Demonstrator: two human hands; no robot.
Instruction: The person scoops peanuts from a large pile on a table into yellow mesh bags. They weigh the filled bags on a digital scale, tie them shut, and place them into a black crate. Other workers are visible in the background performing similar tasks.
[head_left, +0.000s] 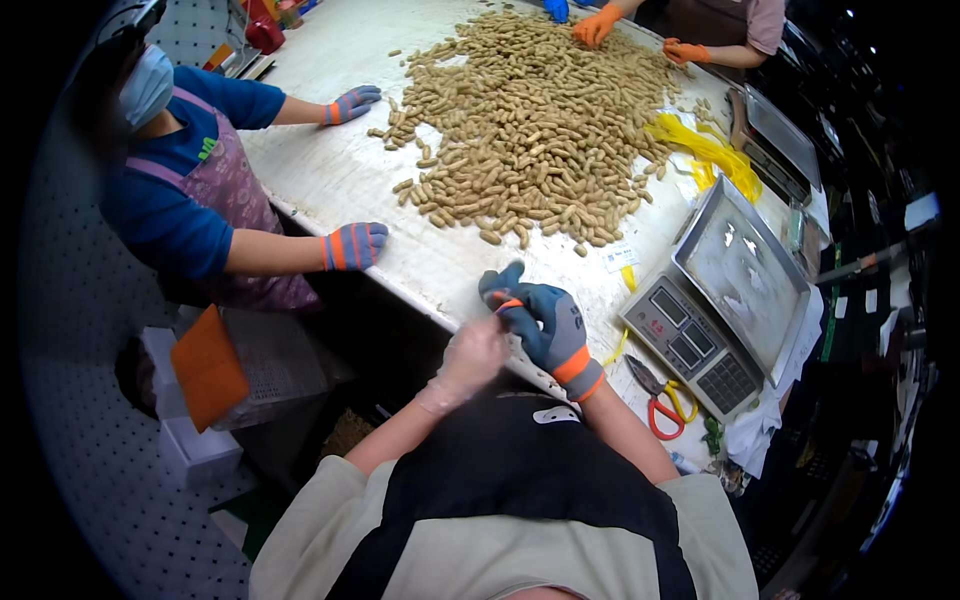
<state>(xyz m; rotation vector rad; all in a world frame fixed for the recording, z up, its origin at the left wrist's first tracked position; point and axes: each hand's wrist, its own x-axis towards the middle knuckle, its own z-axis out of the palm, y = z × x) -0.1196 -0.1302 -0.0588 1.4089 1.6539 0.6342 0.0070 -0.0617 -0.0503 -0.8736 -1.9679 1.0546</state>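
Observation:
My right hand wears a grey work glove with dark blue fingers and an orange-banded cuff. Its fingers are closed on a dark blue and orange piece that looks like a second work glove, partly covered by those fingers. My left hand, in a thin clear plastic glove, is right beside that piece. Blur hides whether its fingers grip it. Both hands are at the near edge of the white table. Beyond them spreads a large heap of unshelled peanuts.
To the right stand a digital scale with a metal pan and red-and-yellow-handled scissors. Yellow plastic strips lie near a second scale. A masked co-worker's gloved hands rest at left; another person's orange gloves touch the peanuts.

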